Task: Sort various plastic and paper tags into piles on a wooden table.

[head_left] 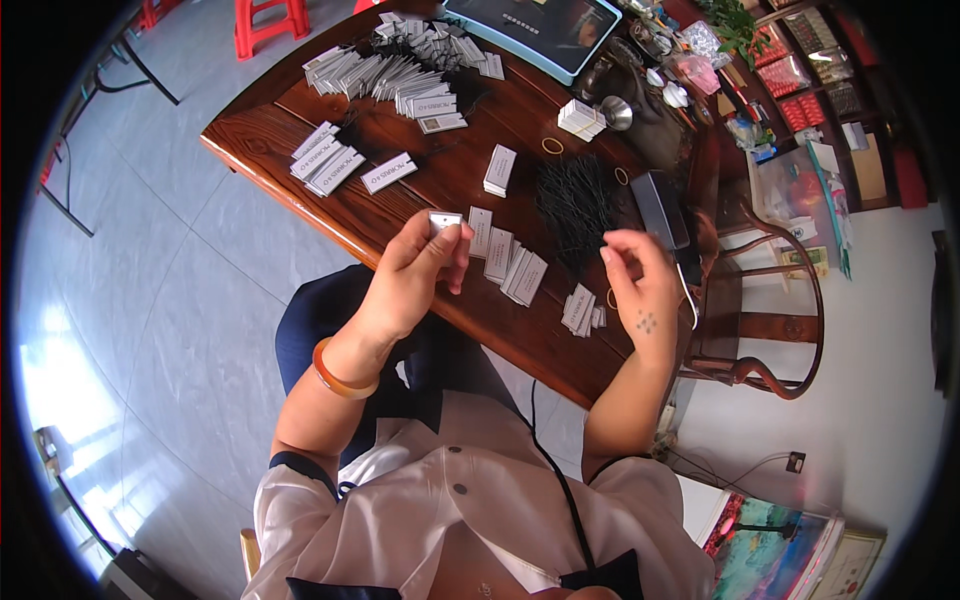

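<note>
My left hand (422, 262) is closed on a white hang tag (445, 221) with a small hole at its top, held above the table's near edge. My right hand (642, 275) is curled at the right edge of a heap of black strings (578, 200), thumb and fingertips drawn together. Whatever sits between those fingertips is too small to make out. Between my hands, loose white tags (522, 275) lie fanned on the wood, and a smaller group of tags (580, 310) rests nearer to me. A neat stack of tags (500, 170) lies just beyond.
On the dark wooden table (270, 120), a large pile of strung tags (390, 80) lies far left, with more tags (327, 160) nearer. A banded tag stack (581, 120), a dark box (660, 210) and a blue-rimmed tray (535, 30) stand around. A wooden chair (785, 330) is at right.
</note>
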`<state>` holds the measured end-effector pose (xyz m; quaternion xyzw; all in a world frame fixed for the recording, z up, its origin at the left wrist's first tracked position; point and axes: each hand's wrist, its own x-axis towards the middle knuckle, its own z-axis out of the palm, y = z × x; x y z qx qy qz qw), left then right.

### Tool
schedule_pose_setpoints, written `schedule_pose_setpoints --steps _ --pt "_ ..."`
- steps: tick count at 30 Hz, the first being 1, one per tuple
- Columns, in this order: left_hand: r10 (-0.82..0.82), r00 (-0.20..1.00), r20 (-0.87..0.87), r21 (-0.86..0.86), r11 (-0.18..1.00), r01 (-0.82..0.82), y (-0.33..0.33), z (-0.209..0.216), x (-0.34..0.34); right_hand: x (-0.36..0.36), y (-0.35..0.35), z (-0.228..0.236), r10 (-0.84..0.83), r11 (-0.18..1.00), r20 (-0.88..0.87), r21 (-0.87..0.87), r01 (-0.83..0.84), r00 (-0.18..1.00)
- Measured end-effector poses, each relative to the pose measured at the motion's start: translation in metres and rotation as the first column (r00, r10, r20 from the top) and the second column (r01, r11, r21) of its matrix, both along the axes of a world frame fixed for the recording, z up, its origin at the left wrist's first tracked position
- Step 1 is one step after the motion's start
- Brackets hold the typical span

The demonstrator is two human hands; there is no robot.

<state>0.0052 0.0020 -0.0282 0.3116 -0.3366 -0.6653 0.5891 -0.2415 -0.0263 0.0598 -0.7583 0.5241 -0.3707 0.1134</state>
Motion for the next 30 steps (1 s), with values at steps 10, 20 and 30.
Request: schedule_pose_setpoints --steps 10,20,30 --pt "0.141 0.988 0.068 -0.037 0.99 -0.139 -0.004 -0.002 0.008 0.002 0.0 -0.038 -0.034 0.988 -0.383 0.124 0.088 0.923" --pt "0.119 0.988 0.103 -0.105 0.989 -0.108 -0.002 -0.006 0.004 0.009 -0.002 -0.038 -0.15 0.973 -0.294 0.125 0.194 0.944" --pt "0.07 0.976 0.205 -0.136 0.99 -0.043 0.0 -0.004 -0.001 0.009 0.008 -0.015 -0.234 0.932 -0.461 -0.357 0.063 0.856"
